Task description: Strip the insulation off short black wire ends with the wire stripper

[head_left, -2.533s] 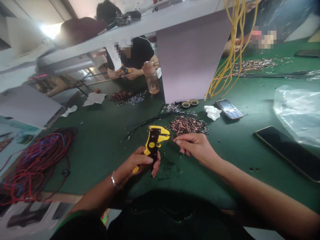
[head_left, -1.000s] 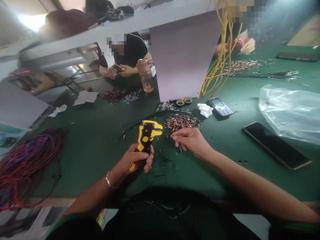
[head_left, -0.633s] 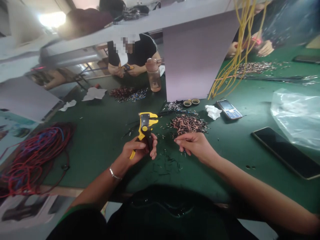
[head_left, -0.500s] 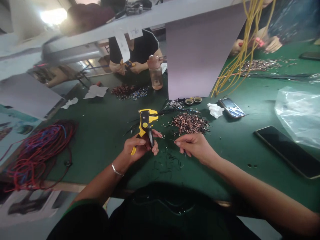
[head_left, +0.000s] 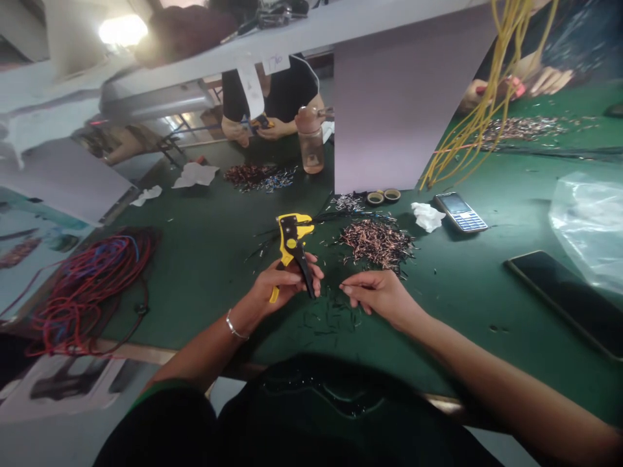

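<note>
In the head view, the left hand (head_left: 287,282) is clamping a yellow wire stripper (head_left: 291,233) above the green surface (head_left: 195,292), while the right hand (head_left: 377,297), apart from it with fingertips drawn together, is resting just below a pile of copper wire pieces (head_left: 377,242) and beside black wire scraps (head_left: 331,318).

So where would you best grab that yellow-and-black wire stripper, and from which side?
Take the yellow-and-black wire stripper by its two handles from below, as the left hand does: they extend from the wide head, leaving the hand clear of the jaws.
</note>
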Available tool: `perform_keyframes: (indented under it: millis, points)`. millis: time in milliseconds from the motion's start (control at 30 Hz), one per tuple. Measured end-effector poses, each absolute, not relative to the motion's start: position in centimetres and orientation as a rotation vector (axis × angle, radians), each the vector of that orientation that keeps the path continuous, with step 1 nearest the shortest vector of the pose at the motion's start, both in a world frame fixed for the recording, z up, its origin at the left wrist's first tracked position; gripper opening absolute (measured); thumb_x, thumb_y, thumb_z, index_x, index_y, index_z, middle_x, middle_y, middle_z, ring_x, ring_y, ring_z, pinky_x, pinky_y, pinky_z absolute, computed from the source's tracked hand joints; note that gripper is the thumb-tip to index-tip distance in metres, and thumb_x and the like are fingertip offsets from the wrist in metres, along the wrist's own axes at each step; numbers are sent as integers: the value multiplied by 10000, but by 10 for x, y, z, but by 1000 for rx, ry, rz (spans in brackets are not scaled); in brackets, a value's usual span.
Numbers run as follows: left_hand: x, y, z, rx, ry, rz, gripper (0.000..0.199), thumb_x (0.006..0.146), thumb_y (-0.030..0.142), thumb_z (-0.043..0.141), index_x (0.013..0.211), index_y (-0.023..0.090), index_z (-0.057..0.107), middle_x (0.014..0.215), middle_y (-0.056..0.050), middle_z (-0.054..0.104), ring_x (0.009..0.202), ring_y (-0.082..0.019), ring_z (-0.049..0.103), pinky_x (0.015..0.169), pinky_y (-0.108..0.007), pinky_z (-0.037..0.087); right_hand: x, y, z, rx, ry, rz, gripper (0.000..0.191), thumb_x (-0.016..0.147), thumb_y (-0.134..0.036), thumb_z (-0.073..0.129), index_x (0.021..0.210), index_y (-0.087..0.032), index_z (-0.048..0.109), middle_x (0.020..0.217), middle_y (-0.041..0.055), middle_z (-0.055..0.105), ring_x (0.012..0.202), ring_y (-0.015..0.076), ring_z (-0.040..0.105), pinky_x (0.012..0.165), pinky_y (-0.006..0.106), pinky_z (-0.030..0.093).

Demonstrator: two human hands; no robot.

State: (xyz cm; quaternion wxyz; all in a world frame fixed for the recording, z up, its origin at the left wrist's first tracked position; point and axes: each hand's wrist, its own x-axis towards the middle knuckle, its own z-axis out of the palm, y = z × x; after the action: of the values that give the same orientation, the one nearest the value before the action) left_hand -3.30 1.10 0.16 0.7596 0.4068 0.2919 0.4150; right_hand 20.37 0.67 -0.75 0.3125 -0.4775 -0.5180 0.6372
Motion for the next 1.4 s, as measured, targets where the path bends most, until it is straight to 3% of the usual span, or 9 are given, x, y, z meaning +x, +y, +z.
perform_keyframes:
  millis: [500, 733, 933, 1133, 1233, 1400]
  points:
    - [-35, 11, 2, 901, 658, 878, 403, 637, 149, 647, 1034, 80, 649, 915, -139, 701, 736, -248, 675, 677, -394, 544, 214, 15, -12, -1330, -1467, 1560, 187, 666, -339, 704, 692, -171, 781, 456, -1, 603, 382, 85, 409, 400, 243, 333]
    - [-38, 10, 2, 966, 653, 900, 404, 637, 159, 653, 1033, 80, 648, 902, -140, 692, 732, -250, 675, 657, -378, 537, 217, 17, -8, -1310, -1515, 1480, 164, 663, -338, 692, 642, -188, 755, 457, 1, 615, 445, 132, 529, 499, 283, 425]
    - [-40, 14, 7, 980, 692, 974, 363, 649, 138, 668, 1007, 89, 649, 892, -122, 690, 774, -248, 672, 693, -399, 562, 222, 20, -1, -1321, -1407, 1430, 171, 653, -354, 684, 655, -197, 750, 458, 2, 598, 413, 112, 471, 409, 252, 309]
    - [-36, 16, 0, 1020, 755, 1035, 435, 631, 127, 750, 1047, 109, 623, 939, -101, 681, 736, -209, 663, 700, -387, 563, 221, 16, 3, -1303, -1355, 1466, 170, 649, -345, 705, 674, -186, 759, 459, 4, 609, 417, 105, 458, 411, 250, 292]
    - [-33, 15, -5, 1047, 825, 1022, 481, 618, 142, 807, 1060, 118, 619, 896, -70, 668, 737, -198, 665, 734, -374, 555, 218, 13, 1, -1304, -1385, 1490, 177, 658, -352, 710, 686, -185, 763, 464, 2, 611, 415, 101, 444, 422, 255, 303]
    - [-34, 11, -1, 1098, 837, 992, 389, 663, 199, 804, 1005, 110, 640, 886, -76, 669, 780, -204, 668, 794, -378, 537, 213, 8, -3, -1306, -1443, 1466, 170, 658, -346, 692, 672, -190, 758, 481, 0, 609, 465, 129, 520, 492, 281, 399]
